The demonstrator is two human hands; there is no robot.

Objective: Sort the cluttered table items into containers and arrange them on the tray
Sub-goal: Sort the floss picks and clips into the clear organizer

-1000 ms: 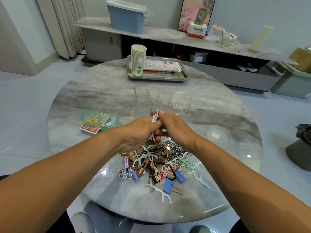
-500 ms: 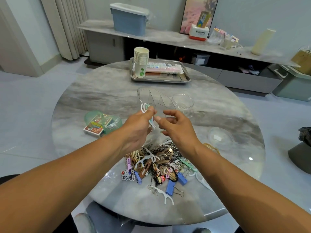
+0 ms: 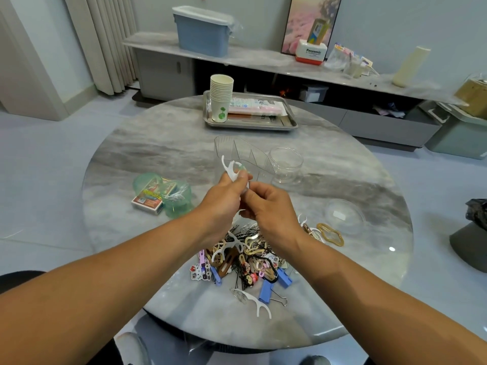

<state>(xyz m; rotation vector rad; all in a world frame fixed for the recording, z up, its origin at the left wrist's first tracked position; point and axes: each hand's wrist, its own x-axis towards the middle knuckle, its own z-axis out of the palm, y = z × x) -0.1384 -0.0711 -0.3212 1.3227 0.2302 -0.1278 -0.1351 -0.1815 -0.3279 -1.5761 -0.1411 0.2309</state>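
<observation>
Even, soft daylight over my view, no harsh shadows. Small bright glare spot on glossy tabletop [image 3: 391, 249] at right. Wide-angle bend curves my forearms and room edges. Centre sharp; far shelf slightly soft.

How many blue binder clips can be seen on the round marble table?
2 blue binder clips: one at the pile's near edge, beside a white floss pick; one just right of it, behind. Others may be hidden under the pile or the arms.
</observation>
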